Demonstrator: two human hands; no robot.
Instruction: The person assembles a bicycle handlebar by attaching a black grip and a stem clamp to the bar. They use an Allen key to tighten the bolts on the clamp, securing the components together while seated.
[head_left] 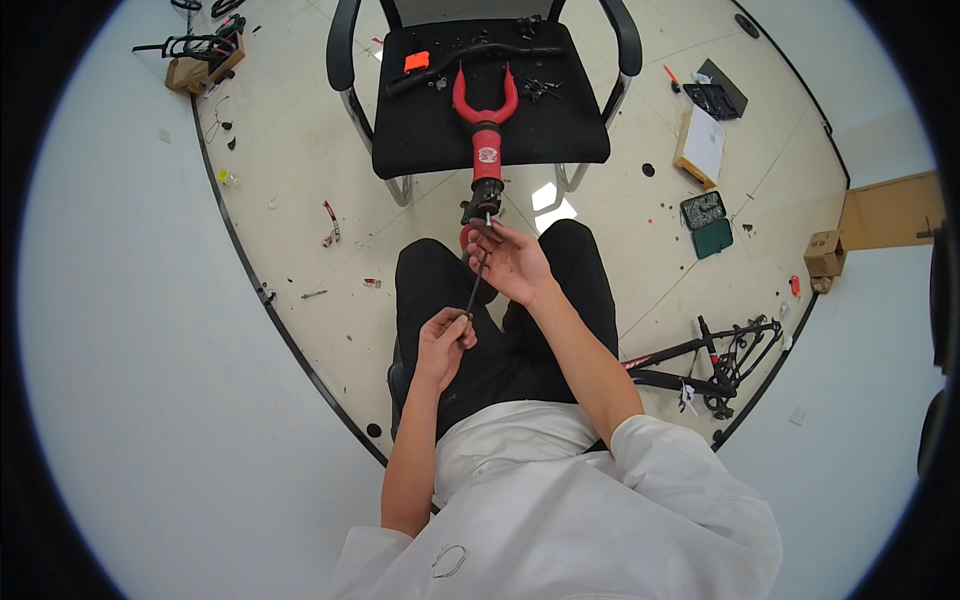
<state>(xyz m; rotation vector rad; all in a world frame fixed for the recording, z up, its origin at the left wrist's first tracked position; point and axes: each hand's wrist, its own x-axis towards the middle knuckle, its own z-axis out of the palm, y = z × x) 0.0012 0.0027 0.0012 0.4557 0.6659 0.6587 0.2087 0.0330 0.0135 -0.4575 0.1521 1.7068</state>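
While the red bike fork (486, 130) rests across the chair seat's (420, 130) front edge, the right hand (515, 262) cups its lower end, and the left hand (445, 338) pinches a thin black rod (477, 285) below it.

fork (486, 125) on chair (560, 140) ahead, bike frame (700, 360) on floor right

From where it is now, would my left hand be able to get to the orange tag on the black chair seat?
Probably not without leaning forward. The left hand grips a thin black rod low over the lap, while the orange tag lies far back on the black chair seat, beyond the red fork.
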